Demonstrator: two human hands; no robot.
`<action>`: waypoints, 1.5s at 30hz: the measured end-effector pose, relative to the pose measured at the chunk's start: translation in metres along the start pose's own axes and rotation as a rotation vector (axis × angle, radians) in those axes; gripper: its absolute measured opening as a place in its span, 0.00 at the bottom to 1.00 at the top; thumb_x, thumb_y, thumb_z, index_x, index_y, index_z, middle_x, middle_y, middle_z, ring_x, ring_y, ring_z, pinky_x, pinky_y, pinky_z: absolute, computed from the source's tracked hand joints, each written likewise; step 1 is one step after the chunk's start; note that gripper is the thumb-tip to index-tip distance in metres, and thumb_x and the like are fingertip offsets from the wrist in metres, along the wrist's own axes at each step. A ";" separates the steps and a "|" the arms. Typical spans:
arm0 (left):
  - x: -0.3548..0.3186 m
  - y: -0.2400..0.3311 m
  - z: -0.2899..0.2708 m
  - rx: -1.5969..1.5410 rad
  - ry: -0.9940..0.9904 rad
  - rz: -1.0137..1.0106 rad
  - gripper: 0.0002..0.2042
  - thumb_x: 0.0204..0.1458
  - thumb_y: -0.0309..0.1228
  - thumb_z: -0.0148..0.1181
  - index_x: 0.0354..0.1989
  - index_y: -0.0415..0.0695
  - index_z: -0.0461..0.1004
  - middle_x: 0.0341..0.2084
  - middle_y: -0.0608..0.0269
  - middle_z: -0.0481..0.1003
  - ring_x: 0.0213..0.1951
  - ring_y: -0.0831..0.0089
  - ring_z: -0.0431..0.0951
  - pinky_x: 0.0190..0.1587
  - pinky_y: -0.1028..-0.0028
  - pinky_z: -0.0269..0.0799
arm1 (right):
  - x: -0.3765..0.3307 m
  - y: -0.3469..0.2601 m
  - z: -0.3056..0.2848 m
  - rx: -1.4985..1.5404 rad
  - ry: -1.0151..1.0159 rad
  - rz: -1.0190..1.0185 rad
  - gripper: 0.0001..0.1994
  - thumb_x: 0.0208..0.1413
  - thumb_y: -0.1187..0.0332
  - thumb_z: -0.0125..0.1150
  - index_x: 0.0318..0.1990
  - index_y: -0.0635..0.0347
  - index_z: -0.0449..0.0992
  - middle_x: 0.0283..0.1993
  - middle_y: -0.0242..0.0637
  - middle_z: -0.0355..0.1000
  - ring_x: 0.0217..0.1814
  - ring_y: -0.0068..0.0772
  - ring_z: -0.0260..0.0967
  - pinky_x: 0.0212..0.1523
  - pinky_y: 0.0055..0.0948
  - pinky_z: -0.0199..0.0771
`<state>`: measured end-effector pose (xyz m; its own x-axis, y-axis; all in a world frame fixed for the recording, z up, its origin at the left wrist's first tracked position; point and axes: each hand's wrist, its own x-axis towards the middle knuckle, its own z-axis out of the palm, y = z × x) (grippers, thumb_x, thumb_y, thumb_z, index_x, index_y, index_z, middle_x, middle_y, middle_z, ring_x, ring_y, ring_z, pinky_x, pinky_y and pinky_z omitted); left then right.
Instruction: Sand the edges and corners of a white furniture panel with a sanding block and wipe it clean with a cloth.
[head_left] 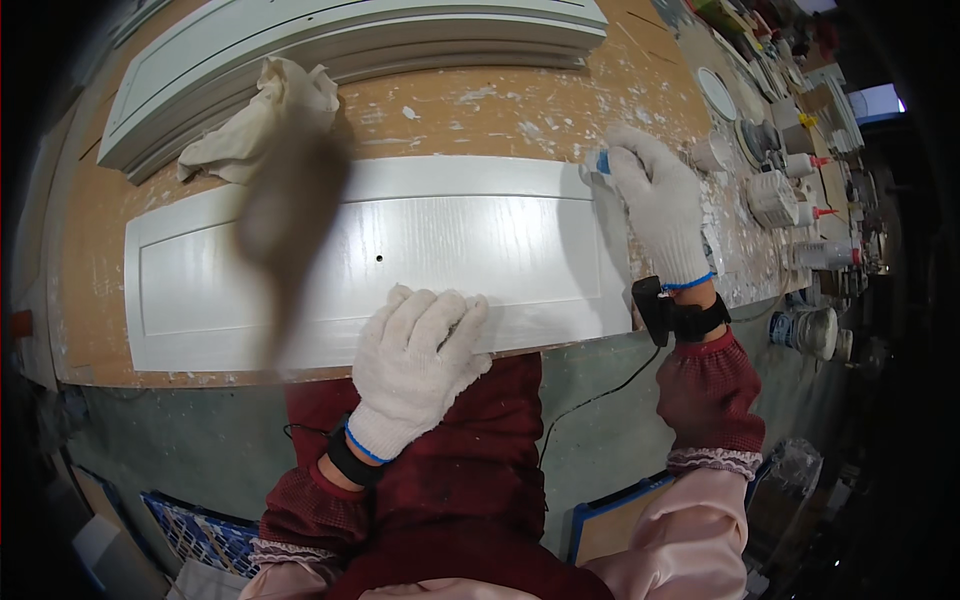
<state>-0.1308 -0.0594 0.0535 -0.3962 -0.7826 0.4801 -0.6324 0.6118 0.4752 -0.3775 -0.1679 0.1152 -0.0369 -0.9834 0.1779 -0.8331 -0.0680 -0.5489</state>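
Lays the left hand (418, 350), unclenched, on the lower edge of the white panel (480, 240), mid-frame and running lengthwise left to right; pinches a small blue piece (602, 162) in the right hand (660, 205), nearer the panel's upper-right corner!

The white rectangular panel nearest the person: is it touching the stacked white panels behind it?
Apart. The head view shows a strip of paint-flecked brown tabletop between the white rectangular panel and the stacked white panels.
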 end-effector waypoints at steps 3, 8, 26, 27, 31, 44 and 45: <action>-0.001 -0.001 0.001 0.004 0.004 0.000 0.29 0.21 0.32 0.71 0.42 0.41 0.76 0.35 0.63 0.71 0.35 0.63 0.73 0.35 0.62 0.68 | 0.008 0.003 0.001 0.379 -0.099 0.248 0.18 0.61 0.64 0.52 0.53 0.68 0.72 0.35 0.37 0.75 0.33 0.23 0.72 0.33 0.22 0.73; -0.001 -0.002 -0.001 0.012 -0.021 -0.020 0.29 0.21 0.33 0.71 0.41 0.41 0.76 0.35 0.63 0.71 0.34 0.63 0.72 0.34 0.63 0.68 | 0.015 -0.003 0.015 0.556 -0.256 0.364 0.19 0.63 0.62 0.48 0.55 0.66 0.69 0.37 0.40 0.73 0.33 0.24 0.72 0.29 0.25 0.76; -0.002 -0.002 0.004 0.006 0.015 -0.003 0.27 0.20 0.35 0.70 0.36 0.40 0.76 0.34 0.62 0.70 0.33 0.63 0.72 0.34 0.63 0.67 | 0.031 0.021 0.009 0.152 -0.179 0.046 0.17 0.59 0.62 0.53 0.52 0.61 0.75 0.45 0.40 0.77 0.42 0.30 0.74 0.44 0.26 0.73; -0.002 -0.002 0.004 0.006 0.014 -0.002 0.27 0.20 0.35 0.70 0.36 0.40 0.76 0.34 0.62 0.70 0.33 0.63 0.72 0.34 0.63 0.67 | 0.031 0.020 0.011 0.153 -0.179 0.046 0.17 0.59 0.62 0.53 0.52 0.61 0.75 0.45 0.40 0.77 0.42 0.30 0.74 0.44 0.26 0.73; 0.000 -0.003 0.002 0.004 -0.009 -0.006 0.27 0.20 0.35 0.70 0.36 0.40 0.76 0.34 0.62 0.70 0.33 0.63 0.72 0.34 0.63 0.67 | 0.030 0.015 0.017 0.044 -0.212 -0.015 0.17 0.59 0.62 0.53 0.52 0.60 0.75 0.49 0.46 0.75 0.49 0.42 0.74 0.50 0.32 0.72; -0.001 -0.002 0.002 -0.002 0.002 -0.010 0.26 0.20 0.35 0.69 0.36 0.39 0.76 0.33 0.62 0.70 0.33 0.63 0.72 0.33 0.64 0.67 | 0.029 0.010 0.015 -0.084 -0.186 -0.192 0.16 0.58 0.64 0.53 0.51 0.58 0.75 0.47 0.49 0.74 0.49 0.48 0.72 0.50 0.35 0.71; 0.000 -0.002 0.002 -0.001 0.002 -0.011 0.26 0.20 0.35 0.69 0.36 0.39 0.76 0.33 0.62 0.70 0.33 0.63 0.72 0.33 0.64 0.67 | 0.029 0.009 0.014 -0.083 -0.187 -0.193 0.16 0.58 0.64 0.53 0.51 0.58 0.75 0.47 0.49 0.74 0.49 0.48 0.72 0.50 0.35 0.71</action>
<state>-0.1309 -0.0613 0.0510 -0.3881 -0.7888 0.4766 -0.6362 0.6035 0.4807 -0.3787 -0.1995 0.1039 0.2223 -0.9682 0.1147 -0.8573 -0.2502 -0.4499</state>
